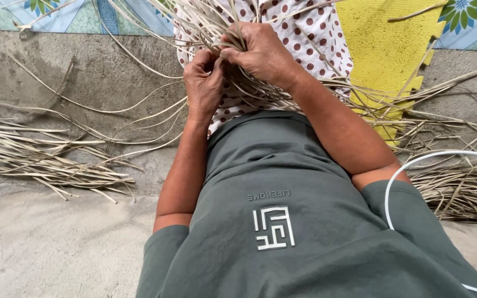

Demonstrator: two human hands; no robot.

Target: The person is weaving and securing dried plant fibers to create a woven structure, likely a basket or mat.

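Note:
My left hand (202,83) and my right hand (260,52) meet over my lap, both closed on thin pale reed strips (216,22) that fan out upward and sideways. The fingers of the two hands touch at the point where the strips cross. Under the hands lies white cloth with brown dots (310,33) over my legs. My grey shirt (282,221) fills the lower middle of the view. What the strips form above the hands is cut off by the frame's top edge.
A heap of loose reed strips (40,154) lies on the concrete floor at the left, another pile (459,187) at the right. A yellow foam mat (387,49) and patterned blue tiles (56,14) lie beyond. A white cable (409,165) curves at the right.

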